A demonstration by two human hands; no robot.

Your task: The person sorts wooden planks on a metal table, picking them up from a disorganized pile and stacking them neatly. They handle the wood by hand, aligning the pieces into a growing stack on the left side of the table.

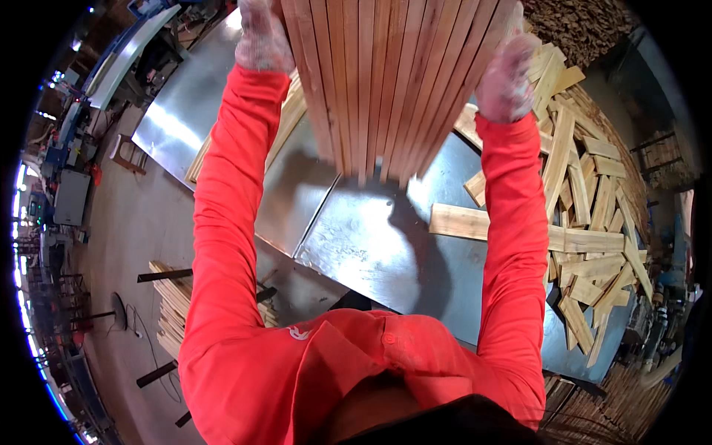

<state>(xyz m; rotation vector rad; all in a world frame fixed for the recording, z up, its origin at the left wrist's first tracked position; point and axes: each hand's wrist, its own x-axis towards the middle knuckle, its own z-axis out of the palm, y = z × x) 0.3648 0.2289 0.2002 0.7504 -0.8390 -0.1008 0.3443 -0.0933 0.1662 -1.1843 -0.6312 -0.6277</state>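
Both my arms reach forward in red sleeves, with light, soiled gloves on the hands. Between them is a bundle of reddish-brown wooden strips (378, 81), standing side by side with their lower ends uneven above the metal table (348, 245). My left hand (263, 41) presses on the bundle's left side, and my right hand (508, 78) on its right side. The fingertips of the left hand run out of the picture at the top. The bundle's far end is cut off too. A dark shadow falls on the table below the strips.
Pale boards (586, 200) lie heaped at the table's right, one long board (460, 221) passing under my right arm. More light strips (289, 111) lie beside the bundle on the left. A rack of boards (170, 304) and a small wooden stool (129, 154) stand left on the floor.
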